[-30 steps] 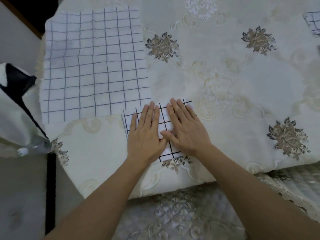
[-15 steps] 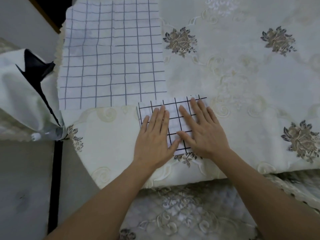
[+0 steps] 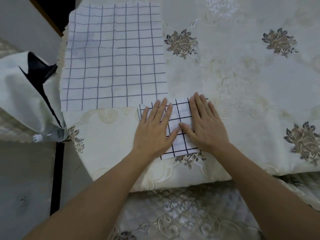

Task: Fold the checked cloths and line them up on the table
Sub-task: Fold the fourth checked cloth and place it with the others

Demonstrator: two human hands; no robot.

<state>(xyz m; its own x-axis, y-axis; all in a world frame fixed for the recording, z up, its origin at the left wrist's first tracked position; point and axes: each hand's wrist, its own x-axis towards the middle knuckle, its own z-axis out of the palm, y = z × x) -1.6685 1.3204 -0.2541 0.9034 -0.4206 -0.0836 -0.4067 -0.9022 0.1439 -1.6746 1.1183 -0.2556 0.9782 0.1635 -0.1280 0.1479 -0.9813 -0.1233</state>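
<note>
The table (image 3: 173,175), draped in a cream embroidered tablecloth (image 3: 242,80), carries a large unfolded checked cloth (image 3: 114,56) at its far left. Just beside that cloth's near right corner lies a small folded checked cloth (image 3: 181,115). The left hand (image 3: 154,134) and right hand (image 3: 206,129) press flat on its 2 sides, fingers straight, gripping nothing.

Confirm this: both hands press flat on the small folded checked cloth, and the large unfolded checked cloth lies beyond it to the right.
The left hand and right hand do press flat on the small folded checked cloth, but the head view shows the large unfolded checked cloth beyond it to the left, not right.
</note>
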